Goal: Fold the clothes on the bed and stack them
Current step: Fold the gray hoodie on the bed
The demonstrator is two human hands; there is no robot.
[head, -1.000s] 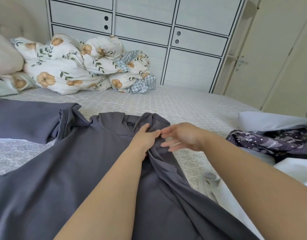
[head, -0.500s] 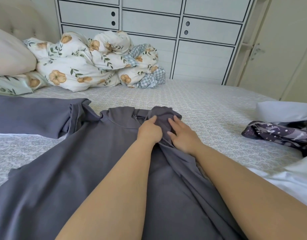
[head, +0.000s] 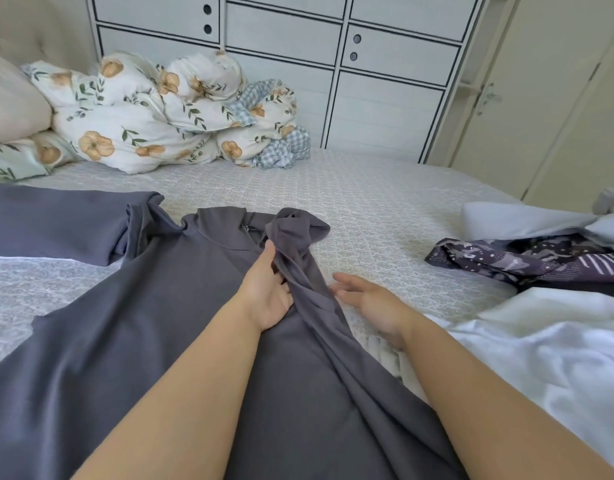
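Grey garment lies spread across the patterned bed sheet, neck end away from us, one sleeve out to the left. We see the left hand on it, fingers tucked under a bunched twisted fold, thumb up along it; gripping, it looks like. Right hand rests just beside the fold on the sheet, fingers loosely spread, holding nothing. Purple patterned cloth and white fabric lie at right. Floral duvet sits bundled at the far end.

Crumpled floral duvet beside beige pillow; behind, white drawer unit.
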